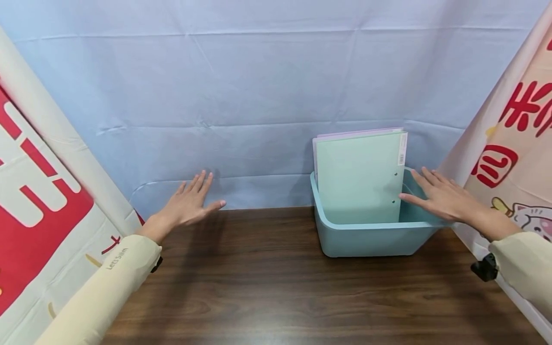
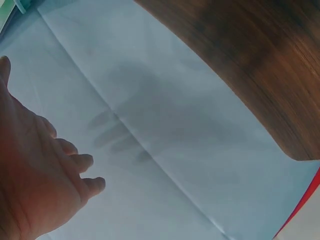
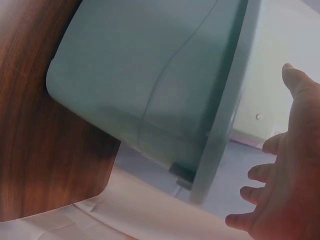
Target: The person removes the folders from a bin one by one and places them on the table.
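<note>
My left hand (image 1: 189,203) is held out with its fingers spread, above the far left part of the table; nothing is in it. In the left wrist view the left hand (image 2: 40,170) casts a shadow on the pale blue cloth. Over the right end of a blue-green plastic bin (image 1: 366,239), my right hand (image 1: 446,199) stretches out, fingers straight and holding nothing. A mint green folder (image 1: 358,179) stands upright in the bin, with a lilac folder (image 1: 358,133) behind it. In the right wrist view, the right hand (image 3: 285,175) appears beside the bin's rim (image 3: 225,110).
The dark wood table (image 1: 258,287) ends at a light blue cloth (image 1: 241,96) hanging behind it. Printed cloths hang at both sides, a red and white one (image 1: 47,191) at left and a pinkish one (image 1: 517,143) at right, close to the right hand.
</note>
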`<state>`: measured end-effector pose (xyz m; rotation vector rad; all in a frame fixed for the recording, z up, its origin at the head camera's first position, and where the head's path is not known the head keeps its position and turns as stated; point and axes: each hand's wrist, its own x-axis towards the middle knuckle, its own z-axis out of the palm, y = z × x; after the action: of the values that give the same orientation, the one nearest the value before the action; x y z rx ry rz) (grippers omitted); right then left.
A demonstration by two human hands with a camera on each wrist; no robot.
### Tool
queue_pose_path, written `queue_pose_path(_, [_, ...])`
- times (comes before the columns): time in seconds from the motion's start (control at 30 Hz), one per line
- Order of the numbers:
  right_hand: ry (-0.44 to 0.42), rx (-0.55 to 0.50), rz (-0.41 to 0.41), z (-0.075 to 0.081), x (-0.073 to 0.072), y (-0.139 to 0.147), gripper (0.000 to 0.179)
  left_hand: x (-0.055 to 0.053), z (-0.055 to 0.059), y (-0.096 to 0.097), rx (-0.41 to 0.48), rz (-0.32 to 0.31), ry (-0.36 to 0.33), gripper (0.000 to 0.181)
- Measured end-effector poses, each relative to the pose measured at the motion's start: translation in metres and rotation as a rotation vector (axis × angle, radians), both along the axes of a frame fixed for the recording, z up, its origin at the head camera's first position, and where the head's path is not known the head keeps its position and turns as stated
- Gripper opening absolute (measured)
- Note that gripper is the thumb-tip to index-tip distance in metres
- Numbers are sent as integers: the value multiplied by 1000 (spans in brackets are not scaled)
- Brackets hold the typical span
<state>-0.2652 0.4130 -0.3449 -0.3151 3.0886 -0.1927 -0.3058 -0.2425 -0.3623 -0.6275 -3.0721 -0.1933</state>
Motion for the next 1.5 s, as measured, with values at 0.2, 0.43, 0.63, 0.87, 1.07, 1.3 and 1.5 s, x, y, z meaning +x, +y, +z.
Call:
queue_pose_path(0.2, [-20, -3, 8, -3, -5, 5, 99, -1, -4, 9, 17, -21, 3, 100])
queue_pose_path(0.43, [-33, -19, 2, -10, -14, 13, 100, -3, -6, 22, 42, -47, 14, 99])
queue_pose_path(0.63, [-52, -56, 1, -14, -20, 17, 101, -7, -11, 34, 73, -80, 29, 98])
queue_pose_path(0.87, [-63, -68, 0, -20, -27, 23, 101, -9, -14, 47, 120, -116, 46, 98])
queue_pose_path(1.07, [-80, -118, 11, -27, -33, 31, 99, -10, -17, 60, 158, -166, 64, 95])
queue_pose_path(1.3, [-96, -203, 33, -33, -35, 37, 96, -11, -20, 72, 198, -197, 66, 93])
queue_pose_path(1.5, [-100, -233, 21, -37, -36, 35, 95, -14, -22, 80, 225, -220, 75, 93])
